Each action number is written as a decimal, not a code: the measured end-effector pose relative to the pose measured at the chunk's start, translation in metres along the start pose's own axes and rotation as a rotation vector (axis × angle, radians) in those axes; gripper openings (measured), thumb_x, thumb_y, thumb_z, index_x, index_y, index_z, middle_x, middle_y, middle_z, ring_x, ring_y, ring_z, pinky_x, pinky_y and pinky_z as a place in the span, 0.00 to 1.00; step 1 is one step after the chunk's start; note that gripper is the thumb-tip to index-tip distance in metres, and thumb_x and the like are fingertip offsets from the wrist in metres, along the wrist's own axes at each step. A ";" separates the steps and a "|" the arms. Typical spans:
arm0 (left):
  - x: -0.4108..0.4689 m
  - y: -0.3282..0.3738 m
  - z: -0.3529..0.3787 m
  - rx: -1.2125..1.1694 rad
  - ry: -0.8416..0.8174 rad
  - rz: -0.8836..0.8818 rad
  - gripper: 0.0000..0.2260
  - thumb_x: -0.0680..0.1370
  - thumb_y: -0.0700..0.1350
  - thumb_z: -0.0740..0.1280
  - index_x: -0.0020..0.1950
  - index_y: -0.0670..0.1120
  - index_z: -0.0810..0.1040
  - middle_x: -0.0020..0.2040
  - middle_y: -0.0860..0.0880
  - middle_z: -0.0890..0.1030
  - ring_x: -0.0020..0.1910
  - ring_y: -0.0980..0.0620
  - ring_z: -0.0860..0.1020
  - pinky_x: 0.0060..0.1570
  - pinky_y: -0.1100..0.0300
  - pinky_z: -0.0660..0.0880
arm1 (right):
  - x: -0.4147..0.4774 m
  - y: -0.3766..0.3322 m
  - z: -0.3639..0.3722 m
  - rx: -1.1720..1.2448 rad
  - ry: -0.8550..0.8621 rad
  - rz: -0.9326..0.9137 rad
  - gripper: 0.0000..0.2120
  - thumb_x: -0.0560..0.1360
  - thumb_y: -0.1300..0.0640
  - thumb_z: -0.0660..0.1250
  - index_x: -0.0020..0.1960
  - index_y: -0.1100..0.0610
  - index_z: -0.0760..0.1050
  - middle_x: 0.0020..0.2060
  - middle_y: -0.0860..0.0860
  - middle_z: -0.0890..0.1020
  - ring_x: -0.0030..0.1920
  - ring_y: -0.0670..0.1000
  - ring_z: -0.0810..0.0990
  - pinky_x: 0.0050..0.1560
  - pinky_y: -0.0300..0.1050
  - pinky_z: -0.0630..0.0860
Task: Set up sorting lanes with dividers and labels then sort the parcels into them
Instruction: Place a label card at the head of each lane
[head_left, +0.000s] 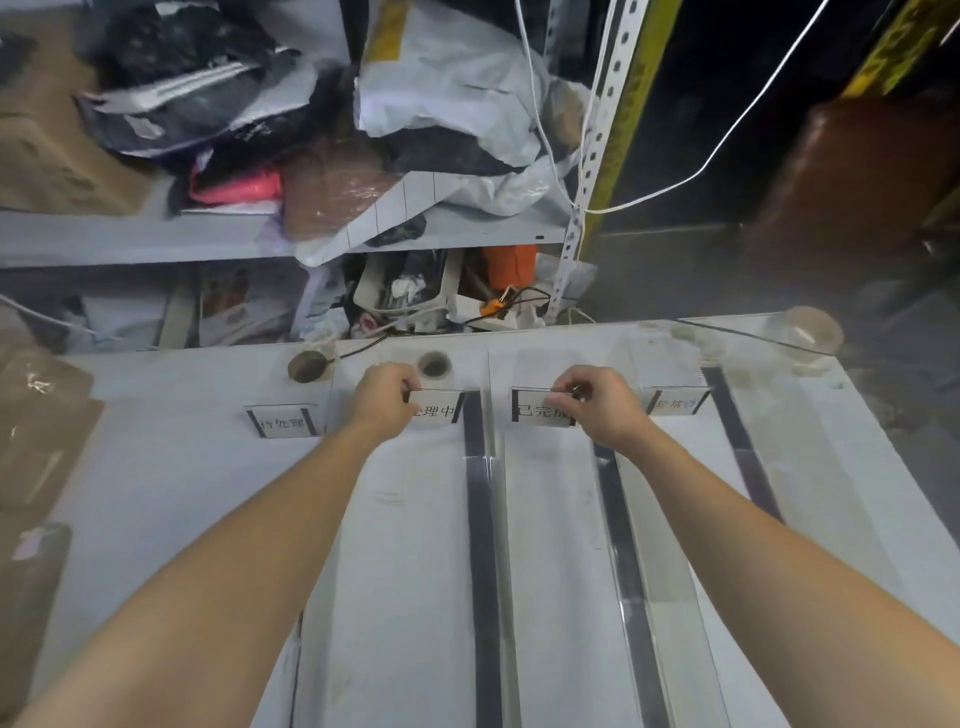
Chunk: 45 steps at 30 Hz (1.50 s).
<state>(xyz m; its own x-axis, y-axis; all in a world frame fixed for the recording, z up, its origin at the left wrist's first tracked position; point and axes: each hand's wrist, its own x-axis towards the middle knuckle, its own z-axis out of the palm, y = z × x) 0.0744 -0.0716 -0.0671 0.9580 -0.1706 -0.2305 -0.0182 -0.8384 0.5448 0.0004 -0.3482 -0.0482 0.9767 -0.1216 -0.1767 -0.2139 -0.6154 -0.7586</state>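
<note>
**Labels (436, 410) pinched at the head of two lanes**

Four cards stand in a row near the far edge of the table (171, 467). The left hand (382, 402) pinches the left end of the second label (441, 413). The right hand (597, 408) pinches the right end of the third label (537, 413). Both hands have the fingers curled tight on their card, and they are well apart from each other.

I judge that each card is gripped by one end so that the printed text stays readable and the card can be squared at the head of its own lane. A divider (480, 519) runs toward the person between the two held cards, and two more dividers (623, 545) lie further right.

The first label (283, 421) and the fourth label (675, 402) stand free, just outside the hands. Parcels (457, 88) are piled on the shelf (130, 234) behind, well apart from both hands, so sorting seems not yet begun.
</note>
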 end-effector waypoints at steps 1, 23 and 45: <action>0.003 -0.002 0.004 0.004 -0.002 -0.017 0.08 0.72 0.33 0.75 0.43 0.44 0.79 0.40 0.49 0.76 0.36 0.50 0.74 0.39 0.60 0.70 | 0.004 0.004 0.002 0.005 -0.011 0.005 0.06 0.74 0.59 0.74 0.40 0.54 0.79 0.36 0.47 0.80 0.36 0.45 0.75 0.34 0.29 0.71; 0.012 -0.036 0.022 0.095 -0.130 -0.096 0.09 0.72 0.36 0.74 0.45 0.48 0.79 0.50 0.43 0.80 0.46 0.43 0.80 0.44 0.53 0.80 | 0.035 0.042 0.040 -0.142 -0.023 0.189 0.02 0.74 0.58 0.74 0.46 0.55 0.81 0.41 0.51 0.82 0.44 0.53 0.80 0.37 0.37 0.72; -0.156 0.014 -0.117 0.493 0.219 -0.130 0.24 0.76 0.60 0.66 0.69 0.51 0.73 0.63 0.48 0.77 0.62 0.44 0.75 0.54 0.51 0.75 | -0.065 -0.133 0.028 -0.559 -0.126 -0.313 0.21 0.76 0.51 0.68 0.68 0.51 0.73 0.62 0.51 0.79 0.63 0.56 0.75 0.56 0.49 0.74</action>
<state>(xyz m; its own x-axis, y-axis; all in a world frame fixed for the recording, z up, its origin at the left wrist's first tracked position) -0.0414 0.0040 0.0702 0.9974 0.0182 -0.0694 0.0230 -0.9974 0.0686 -0.0346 -0.2365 0.0470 0.9748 0.2003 -0.0984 0.1542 -0.9233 -0.3517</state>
